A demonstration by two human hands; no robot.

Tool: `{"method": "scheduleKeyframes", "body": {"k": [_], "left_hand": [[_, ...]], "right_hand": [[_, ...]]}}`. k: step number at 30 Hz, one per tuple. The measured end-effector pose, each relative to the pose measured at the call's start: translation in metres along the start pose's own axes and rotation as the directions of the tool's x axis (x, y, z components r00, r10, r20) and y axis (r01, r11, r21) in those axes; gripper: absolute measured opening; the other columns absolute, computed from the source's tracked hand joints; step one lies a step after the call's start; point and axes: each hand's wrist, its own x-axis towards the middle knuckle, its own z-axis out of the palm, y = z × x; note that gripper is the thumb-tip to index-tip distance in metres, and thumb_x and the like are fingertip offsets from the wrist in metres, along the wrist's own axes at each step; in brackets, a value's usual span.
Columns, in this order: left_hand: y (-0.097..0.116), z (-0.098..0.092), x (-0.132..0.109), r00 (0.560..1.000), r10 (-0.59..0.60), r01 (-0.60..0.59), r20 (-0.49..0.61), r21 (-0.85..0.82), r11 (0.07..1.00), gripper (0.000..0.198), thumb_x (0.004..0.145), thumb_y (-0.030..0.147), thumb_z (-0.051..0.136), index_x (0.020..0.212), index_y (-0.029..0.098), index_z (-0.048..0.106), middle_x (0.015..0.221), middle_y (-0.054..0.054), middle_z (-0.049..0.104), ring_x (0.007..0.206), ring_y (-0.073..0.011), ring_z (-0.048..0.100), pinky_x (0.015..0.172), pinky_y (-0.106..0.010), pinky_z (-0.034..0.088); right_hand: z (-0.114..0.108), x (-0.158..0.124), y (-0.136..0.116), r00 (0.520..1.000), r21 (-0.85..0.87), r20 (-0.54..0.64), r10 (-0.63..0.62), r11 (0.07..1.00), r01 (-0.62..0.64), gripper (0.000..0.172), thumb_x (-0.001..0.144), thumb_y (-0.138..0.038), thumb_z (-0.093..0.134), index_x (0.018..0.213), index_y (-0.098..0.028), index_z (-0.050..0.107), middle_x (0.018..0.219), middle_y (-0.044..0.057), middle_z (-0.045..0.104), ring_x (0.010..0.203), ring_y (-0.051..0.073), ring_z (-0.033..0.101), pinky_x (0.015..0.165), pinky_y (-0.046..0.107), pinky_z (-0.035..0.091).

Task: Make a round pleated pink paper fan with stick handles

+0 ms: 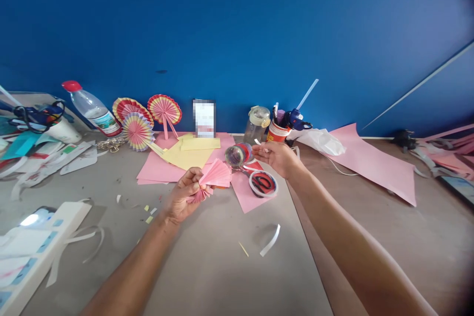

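Note:
My left hand (184, 194) is closed around a pleated pink paper fan (217, 174), its folds partly spread above and below the fingers. To the right, my right hand (278, 158) reaches over the table with its fingers drawn together, and a small white strip (257, 142) shows at the fingertips. Just left of that hand lie rolls of tape (238, 154). Below them a round white-rimmed container (263, 184) holds something with black loops. Pink sheets (155, 168) and yellow paper (190, 155) lie behind the folded fan.
Finished paper fans (165, 109) lean at the blue wall beside a red-capped bottle (97, 112). A phone (204, 118), a clear jar (256, 123) and a cup of tools (278, 132) stand at the back. A white power strip (55, 237) lies at left, pink paper (374, 163) at right.

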Motion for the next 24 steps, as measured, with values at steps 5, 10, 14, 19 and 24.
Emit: {"method": "scheduleKeyframes", "body": {"k": [5,10,14,19,24], "left_hand": [[0.003,-0.002,0.000,1.000,0.006,-0.006,0.000,-0.053,0.999,0.029,0.064,0.018,0.078,0.087,0.020,0.060,0.064,0.004,0.056,0.065,-0.0083,0.056,0.076,-0.029,0.047],[0.009,-0.002,-0.002,0.999,0.034,-0.036,-0.029,-0.073,0.997,0.030,0.061,0.017,0.079,0.084,0.019,0.061,0.062,0.005,0.056,0.061,-0.0074,0.056,0.077,-0.029,0.049],[0.011,0.000,-0.004,0.997,0.050,-0.056,-0.057,-0.103,0.993,0.031,0.058,0.016,0.080,0.084,0.020,0.063,0.058,0.006,0.056,0.058,-0.0078,0.055,0.078,-0.034,0.051],[0.016,-0.002,-0.007,0.980,0.140,-0.161,-0.139,-0.151,0.975,0.021,0.057,0.016,0.080,0.068,0.019,0.062,0.054,0.006,0.055,0.057,-0.0090,0.055,0.079,-0.039,0.052],[0.024,-0.004,-0.007,0.959,0.177,-0.223,-0.222,-0.202,0.954,0.027,0.051,0.015,0.083,0.056,0.017,0.057,0.052,0.007,0.054,0.055,-0.0083,0.052,0.075,-0.038,0.054]], "right_hand": [[-0.024,0.001,-0.008,0.989,-0.586,-0.073,-0.127,0.808,0.061,0.033,0.082,-0.044,0.045,0.068,-0.017,0.057,0.070,0.005,0.061,0.068,0.017,0.057,0.063,0.028,0.045],[-0.055,-0.009,-0.021,0.984,-0.928,0.180,0.014,0.334,0.165,0.040,0.080,-0.045,0.054,0.051,-0.018,0.046,0.051,-0.001,0.047,0.053,0.011,0.043,0.054,0.026,0.031],[-0.065,-0.017,-0.031,0.960,-0.949,0.266,0.091,0.197,0.245,0.045,0.086,-0.049,0.044,0.053,-0.018,0.044,0.055,-0.001,0.049,0.053,0.011,0.043,0.052,0.026,0.030],[-0.073,-0.008,-0.030,0.979,-0.980,0.198,-0.051,-0.006,0.198,0.039,0.091,-0.041,0.038,0.069,-0.019,0.061,0.077,0.006,0.066,0.074,0.019,0.059,0.064,0.028,0.041],[-0.089,-0.006,-0.024,0.998,-0.994,0.069,0.014,0.081,0.067,0.048,0.092,-0.047,0.031,0.089,-0.017,0.068,0.101,0.014,0.067,0.097,0.026,0.061,0.079,0.033,0.045]]}}
